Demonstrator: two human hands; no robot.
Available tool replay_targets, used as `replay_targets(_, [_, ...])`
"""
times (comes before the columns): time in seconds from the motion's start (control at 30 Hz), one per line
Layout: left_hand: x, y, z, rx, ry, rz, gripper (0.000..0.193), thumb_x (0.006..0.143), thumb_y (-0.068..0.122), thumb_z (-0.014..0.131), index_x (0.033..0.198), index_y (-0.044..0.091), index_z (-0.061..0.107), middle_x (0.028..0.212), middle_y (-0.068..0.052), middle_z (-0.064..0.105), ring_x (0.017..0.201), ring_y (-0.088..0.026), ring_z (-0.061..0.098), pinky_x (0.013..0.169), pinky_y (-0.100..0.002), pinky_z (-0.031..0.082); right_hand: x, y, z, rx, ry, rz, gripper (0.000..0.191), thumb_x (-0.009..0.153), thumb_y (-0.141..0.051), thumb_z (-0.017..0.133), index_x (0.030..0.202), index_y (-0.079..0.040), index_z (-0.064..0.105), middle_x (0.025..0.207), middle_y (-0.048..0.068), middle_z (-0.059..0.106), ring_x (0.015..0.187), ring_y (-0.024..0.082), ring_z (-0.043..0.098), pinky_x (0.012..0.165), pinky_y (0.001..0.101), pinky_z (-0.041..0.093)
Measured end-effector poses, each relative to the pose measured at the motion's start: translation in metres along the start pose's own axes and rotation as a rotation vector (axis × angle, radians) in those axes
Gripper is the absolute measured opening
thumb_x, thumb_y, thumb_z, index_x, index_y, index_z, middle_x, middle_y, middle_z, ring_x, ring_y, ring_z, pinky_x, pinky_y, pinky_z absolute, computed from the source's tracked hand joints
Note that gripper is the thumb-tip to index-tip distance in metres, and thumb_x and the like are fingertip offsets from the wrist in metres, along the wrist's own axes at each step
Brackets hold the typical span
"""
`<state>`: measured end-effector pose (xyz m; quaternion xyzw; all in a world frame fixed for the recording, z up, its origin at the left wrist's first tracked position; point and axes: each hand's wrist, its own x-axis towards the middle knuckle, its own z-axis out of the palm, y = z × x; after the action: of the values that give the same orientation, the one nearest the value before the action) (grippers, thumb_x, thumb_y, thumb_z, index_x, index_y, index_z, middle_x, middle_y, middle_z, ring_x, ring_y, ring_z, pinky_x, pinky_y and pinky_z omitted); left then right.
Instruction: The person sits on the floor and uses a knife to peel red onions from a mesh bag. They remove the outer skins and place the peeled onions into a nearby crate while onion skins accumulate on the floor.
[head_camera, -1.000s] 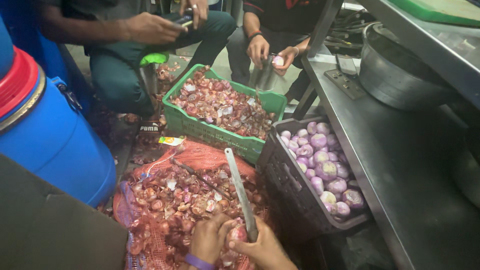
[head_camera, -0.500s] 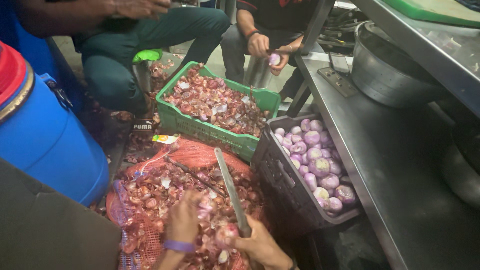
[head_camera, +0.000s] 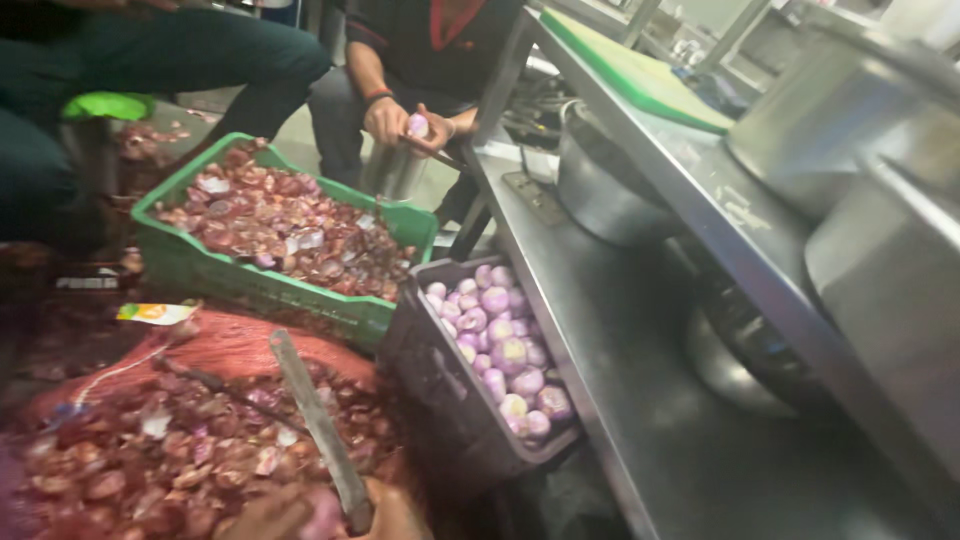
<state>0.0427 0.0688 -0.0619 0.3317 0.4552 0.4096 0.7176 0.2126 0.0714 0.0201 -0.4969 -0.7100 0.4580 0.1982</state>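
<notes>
Bottom edge, tight framing: right hand (head_camera: 392, 512) clamped round the handle of a long knife (head_camera: 318, 425), blade angled up and away over the heap of red onion skins (head_camera: 190, 450). Left hand (head_camera: 268, 515) curled on a part-peeled onion (head_camera: 322, 514), fingers closed, wrist low and mostly cut off by the frame. Probably light, firm, slick once skinned; best pinched at the ends, clear of the edge. Just right, grey crate (head_camera: 440, 400) of peeled onions (head_camera: 500, 350). Beyond, green crate (head_camera: 200, 275) of peelings. Further back, another person's hands (head_camera: 405, 120) peeling too.
</notes>
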Motion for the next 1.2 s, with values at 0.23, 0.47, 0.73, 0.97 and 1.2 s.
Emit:
replay_targets(0.23, [-0.027, 0.016, -0.028, -0.556, 0.25, 0.002, 0.044, 0.108, 0.041, 0.044, 0.129, 0.009, 0.066, 0.104, -0.018, 0.074, 0.081, -0.034, 0.067, 0.064, -0.048, 0.051, -0.01, -0.002, -0.011, 0.394, -0.083, -0.021, 0.025, 0.088, -0.008, 0.079, 0.111, 0.0, 0.072, 0.096, 0.0, 0.077, 0.09, 0.008, 0.069, 0.084, 0.028, 0.057])
replay_targets(0.47, [-0.036, 0.034, -0.018, -0.66, 0.257, 0.139, 0.043, 0.1, 0.048, 0.051, 0.11, 0.009, 0.065, 0.084, -0.013, 0.073, 0.062, -0.02, 0.067, 0.048, -0.032, 0.055, -0.017, -0.006, -0.023, -0.1, -0.068, -0.053, 0.031, 0.088, -0.026, 0.079, 0.106, -0.002, 0.068, 0.08, 0.006, 0.071, 0.071, 0.01, 0.063, 0.063, 0.0303, 0.058])
replay_targets(0.73, [-0.05, 0.05, 0.006, -0.828, -0.021, 0.158, 0.04, 0.103, 0.046, 0.051, 0.112, 0.008, 0.062, 0.083, -0.012, 0.071, 0.06, -0.02, 0.07, 0.04, -0.028, 0.052, -0.04, -0.04, -0.033, 0.709, -0.316, 0.182, 0.016, 0.101, -0.012, 0.057, 0.11, 0.0, 0.053, 0.075, 0.008, 0.06, 0.044, 0.014, 0.056, 0.04, 0.0293, 0.047])
replay_targets(0.97, [-0.053, 0.05, 0.011, -0.826, 0.041, 0.037, 0.044, 0.105, 0.042, 0.042, 0.115, 0.005, 0.064, 0.083, -0.012, 0.071, 0.048, -0.013, 0.061, 0.034, -0.023, 0.043, -0.047, -0.039, -0.025, 0.752, -0.354, 0.261, 0.015, 0.1, -0.013, 0.056, 0.108, 0.0, 0.054, 0.073, 0.006, 0.057, 0.038, 0.013, 0.05, 0.033, 0.0268, 0.04])
replay_targets(1.2, [-0.058, 0.062, 0.007, -0.766, -0.11, 0.158, 0.054, 0.109, 0.045, 0.035, 0.109, 0.0, 0.064, 0.07, -0.01, 0.067, 0.034, -0.011, 0.048, 0.026, -0.023, 0.032, -0.053, -0.038, -0.019, 0.767, -0.394, 0.315, 0.015, 0.1, -0.015, 0.055, 0.106, -0.002, 0.052, 0.069, 0.006, 0.054, 0.037, 0.012, 0.048, 0.031, 0.0268, 0.038])
